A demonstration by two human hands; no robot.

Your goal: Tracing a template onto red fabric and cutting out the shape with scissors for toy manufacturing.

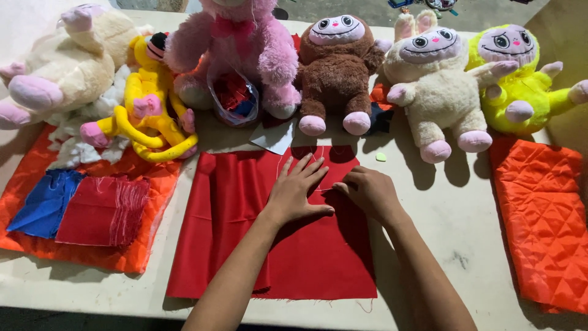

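Observation:
A sheet of red fabric (233, 233) lies flat on the pale table (453, 208) in front of me. My left hand (296, 191) presses flat on its upper part, fingers spread. Just to the right, my right hand (369, 190) has its fingers curled, the fingertips pinched on the cloth beside a faint white outline drawn on the fabric; whether a small marker sits between the fingers is hidden.
A row of plush toys lines the back: cream (67, 55), yellow (150, 98), pink (236, 43), brown (337, 67), cream rabbit (438, 86), lime (520, 79). Orange quilted fabric (542, 214) lies right; blue (46, 202) and red scraps (104, 211) lie left on another orange piece.

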